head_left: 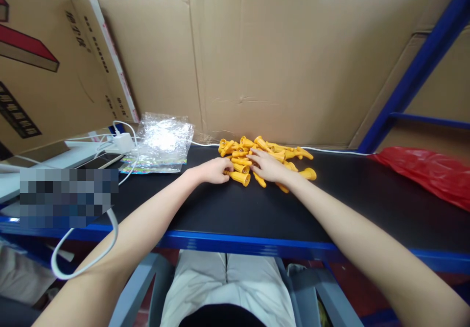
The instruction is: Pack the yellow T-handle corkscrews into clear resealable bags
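Note:
A heap of several small yellow plastic cone-shaped parts (273, 151) lies on the black tabletop (235, 204) near the cardboard back wall. My left hand (213, 170) rests at the heap's left edge with its fingers curled, pinching one yellow part (240, 177). My right hand (267, 165) lies on top of the heap's middle, fingers bent over the parts and touching them. Both forearms reach in from the near edge.
A stack of clear plastic bags (161, 138) lies left of the heap on colourful printed sheets. A white charger and cable (123, 143) and a phone (99, 160) sit further left. A red plastic bag (426, 170) lies at right. Cardboard walls and blue shelf frame surround.

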A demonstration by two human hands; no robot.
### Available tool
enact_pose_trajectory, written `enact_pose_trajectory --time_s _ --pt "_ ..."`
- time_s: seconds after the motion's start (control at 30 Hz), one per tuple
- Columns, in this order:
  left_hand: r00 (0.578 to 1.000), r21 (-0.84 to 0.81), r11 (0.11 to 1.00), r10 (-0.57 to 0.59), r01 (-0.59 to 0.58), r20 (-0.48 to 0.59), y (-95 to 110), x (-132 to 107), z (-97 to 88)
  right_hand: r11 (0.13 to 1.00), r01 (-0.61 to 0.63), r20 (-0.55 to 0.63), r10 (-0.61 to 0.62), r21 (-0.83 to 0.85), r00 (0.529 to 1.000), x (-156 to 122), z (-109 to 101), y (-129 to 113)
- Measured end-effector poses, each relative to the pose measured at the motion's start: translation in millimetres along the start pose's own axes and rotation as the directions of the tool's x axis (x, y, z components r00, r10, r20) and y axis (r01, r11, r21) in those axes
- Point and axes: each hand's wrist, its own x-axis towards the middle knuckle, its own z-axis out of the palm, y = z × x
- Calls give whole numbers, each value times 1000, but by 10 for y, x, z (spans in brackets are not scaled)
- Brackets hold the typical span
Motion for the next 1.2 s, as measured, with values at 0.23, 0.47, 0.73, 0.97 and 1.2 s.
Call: enact_pose_trajectory --time_s 0.23,0.47,0.73,0.97,1.2 --pt "978 -64 998 -6 -7 -207 -18 72 134 966 -24 -231 86 257 969 44 -93 -104" --pt "884 122 991 112 -62 -454 45 75 25 724 -51 -253 305 688 918 46 -322 -270" --pt "868 336 942 145 26 -475 73 34 -8 689 -61 -150 242 722 959 46 -370 -348" --pt "850 341 916 -1 212 -527 -9 29 -11 771 -68 -173 226 633 959 35 -313 -309" --pt "777 94 895 -322 437 -541 60 26 -40 772 -55 -253 274 633 928 54 -333 -297"
